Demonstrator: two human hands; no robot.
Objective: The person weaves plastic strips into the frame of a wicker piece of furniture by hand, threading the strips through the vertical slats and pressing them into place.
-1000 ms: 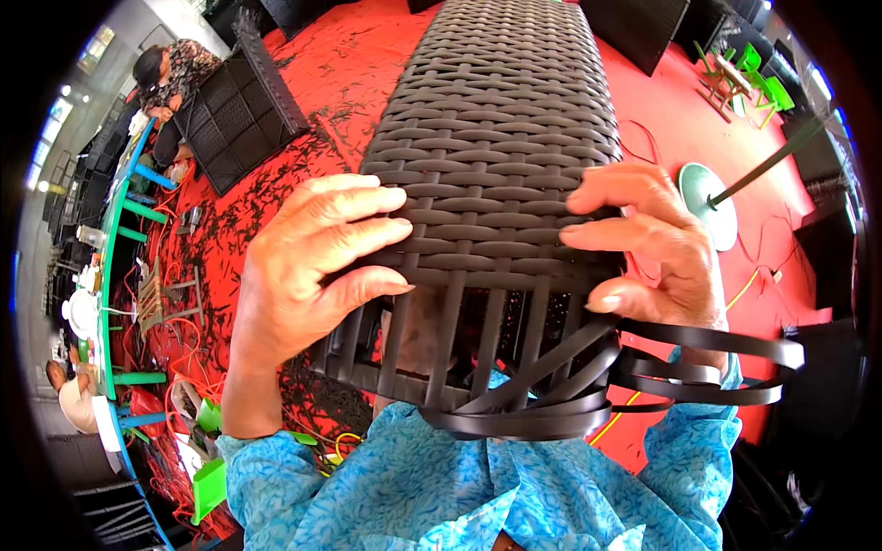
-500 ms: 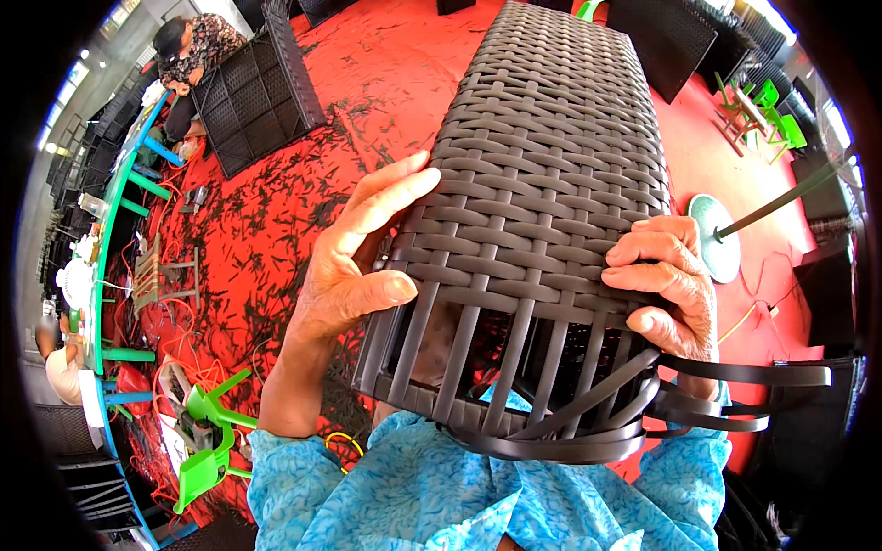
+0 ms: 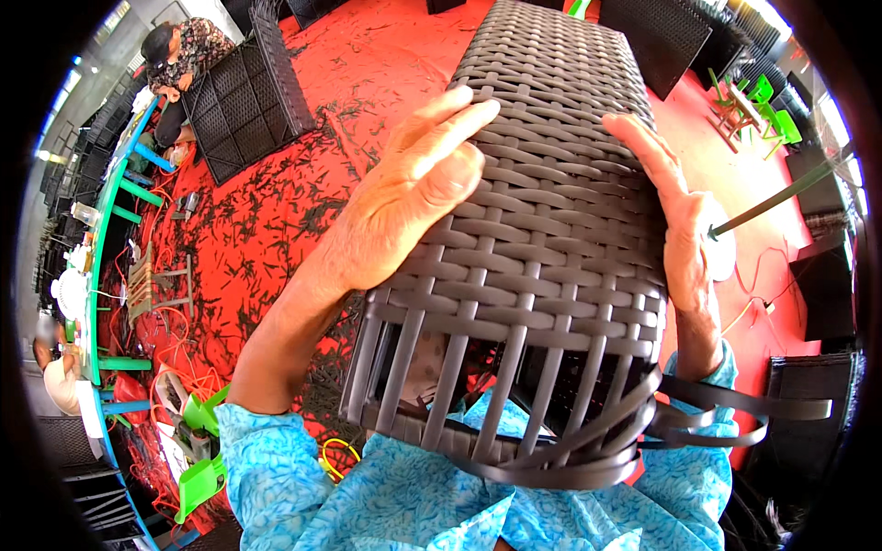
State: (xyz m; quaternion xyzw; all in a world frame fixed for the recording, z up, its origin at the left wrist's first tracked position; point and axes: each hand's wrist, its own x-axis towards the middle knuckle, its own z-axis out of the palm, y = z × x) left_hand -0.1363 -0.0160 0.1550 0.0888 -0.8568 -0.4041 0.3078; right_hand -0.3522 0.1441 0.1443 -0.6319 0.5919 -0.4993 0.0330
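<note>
In front of me stands a dark grey-brown woven furniture piece (image 3: pixel 560 193) with a box-like frame, its wide flat strips interlaced over most of the upward face. At the near end the lengthwise strips (image 3: pixel 514 367) run uncrossed over an open gap, with the frame's inside showing between them. Loose flat strips (image 3: pixel 763 404) curl out at the near right corner. My left hand (image 3: pixel 404 202) lies over the left edge, fingers stretched onto the weave. Along the right edge rests my right hand (image 3: pixel 675 211), fingers straight and the palm against the side.
Dark strip scraps (image 3: pixel 266 248) litter the red floor (image 3: pixel 377 73). A person (image 3: pixel 179 64) handles a black woven panel (image 3: pixel 243 110) at the far left. Green-framed tables (image 3: pixel 99 275) line the left side. A green chair (image 3: pixel 202 468) lies near left; a post (image 3: pixel 781 197) stands right.
Both hands have slid away from me along the woven piece, and their fingers have straightened. The woven piece sits slightly lower in the picture, its near weave edge closer to me.
</note>
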